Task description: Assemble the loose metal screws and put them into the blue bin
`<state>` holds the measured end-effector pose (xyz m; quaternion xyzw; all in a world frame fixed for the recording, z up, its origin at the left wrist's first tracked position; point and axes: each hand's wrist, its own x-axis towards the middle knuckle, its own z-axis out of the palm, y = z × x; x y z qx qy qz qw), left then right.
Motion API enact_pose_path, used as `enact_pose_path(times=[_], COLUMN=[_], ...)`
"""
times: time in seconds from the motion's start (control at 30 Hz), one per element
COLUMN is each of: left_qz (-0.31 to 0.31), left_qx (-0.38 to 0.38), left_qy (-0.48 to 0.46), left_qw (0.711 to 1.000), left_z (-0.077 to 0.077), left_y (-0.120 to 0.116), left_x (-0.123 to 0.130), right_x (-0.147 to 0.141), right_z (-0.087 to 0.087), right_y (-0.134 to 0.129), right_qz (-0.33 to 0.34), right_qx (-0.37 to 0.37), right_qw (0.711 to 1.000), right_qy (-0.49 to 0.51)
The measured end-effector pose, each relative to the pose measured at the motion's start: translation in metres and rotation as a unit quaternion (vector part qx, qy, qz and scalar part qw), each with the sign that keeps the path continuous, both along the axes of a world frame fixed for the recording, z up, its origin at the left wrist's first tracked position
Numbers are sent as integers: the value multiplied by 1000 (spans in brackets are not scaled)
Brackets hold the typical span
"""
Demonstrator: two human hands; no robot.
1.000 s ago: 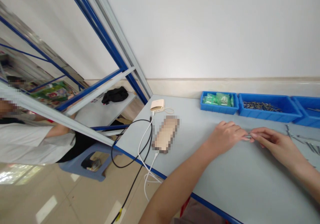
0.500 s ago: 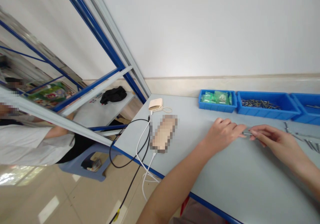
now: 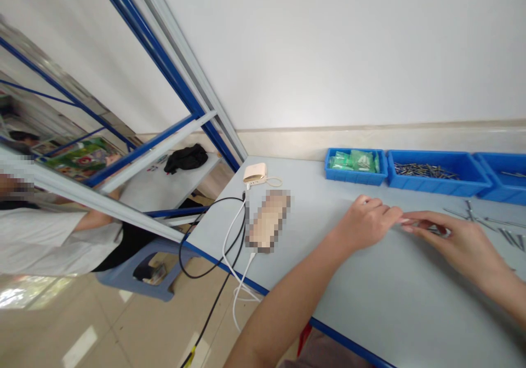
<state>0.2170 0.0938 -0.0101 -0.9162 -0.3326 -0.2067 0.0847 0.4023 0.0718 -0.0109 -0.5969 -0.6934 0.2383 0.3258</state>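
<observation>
My left hand is closed, with its fingers curled, just above the table. Its fingertips meet those of my right hand, which is closed in a pinch. Where the two hands touch, the fingers hide what lies between them. A little thin metal shows in the gap between my right thumb and fingers. Just beyond my right hand, several long metal screws lie loose on the grey table.
Along the wall stand a blue bin of green packets, a blue bin of metal screws and another blue bin. Left are a pixelated phone-shaped object, a cream device and cables. A person sits beyond the frame.
My right hand has shifted slightly left, and its fingertips now meet my left hand. The thin metal rod that showed between them is covered. The view has shifted slightly.
</observation>
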Motion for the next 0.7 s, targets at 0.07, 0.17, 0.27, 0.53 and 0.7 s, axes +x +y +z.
enact_pose_path(times=[0.07,0.17,0.27,0.53,0.7], left_qz=[2,25,38,23,0], left_qx=[-14,-54,-108,-123,-96], left_qy=[-1,-14,-54,-44,-59], left_qw=[1000,998,992,991,994], left_z=[1,5,9,9,8], left_y=[-1,-1,-2,0,1], left_x=[1,3,3,1,0], right_x=[-2,-3,-2,0,1], right_z=[0,1,0,-1,2], right_y=[-2,-3,-3,-3,-5], right_qz=[22,46,60,96,121], right_qx=[54,111,119,-9,-71], right_qw=[998,992,990,995,990], right_qy=[-31,-45,-41,-22,-5])
